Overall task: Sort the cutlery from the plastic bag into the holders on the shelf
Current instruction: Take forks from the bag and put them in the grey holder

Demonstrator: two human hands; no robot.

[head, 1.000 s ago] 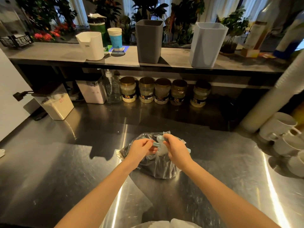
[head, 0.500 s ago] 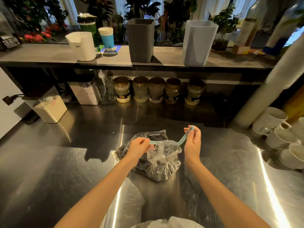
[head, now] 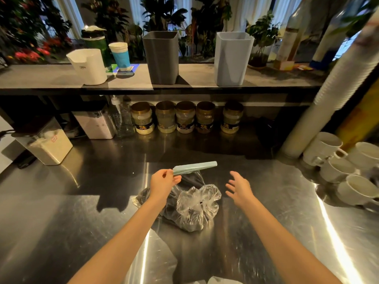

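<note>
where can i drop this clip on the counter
Bare steel counter for the clip lies left of the bag, out to the powder bin. A strip between bag and jars is also free, as is the stretch from the right hand toward the mugs. Crowded: the mugs' corner and the jar row under the shelf.

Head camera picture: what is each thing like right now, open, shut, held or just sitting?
Plastic bag: clip off, lying crumpled on the counter.
Blue clip: held above the bag, off it.
Left hand: pinches the clip's end.
Right hand: open, holding nothing.
Dark grey holder: upright on the shelf.
Light grey holder: upright on the shelf.
</note>
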